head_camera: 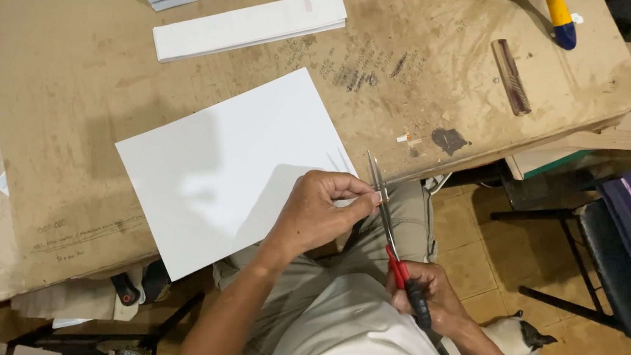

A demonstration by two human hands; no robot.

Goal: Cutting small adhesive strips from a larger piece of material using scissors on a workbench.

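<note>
One thin white paper sheet [231, 170] overhangs the brown surface [58, 108]: light and floppy, so pinch its corner as your left hand [318, 211] does. Beside it, your right hand [425, 297] grips red-handled scissors [386, 217].
</note>
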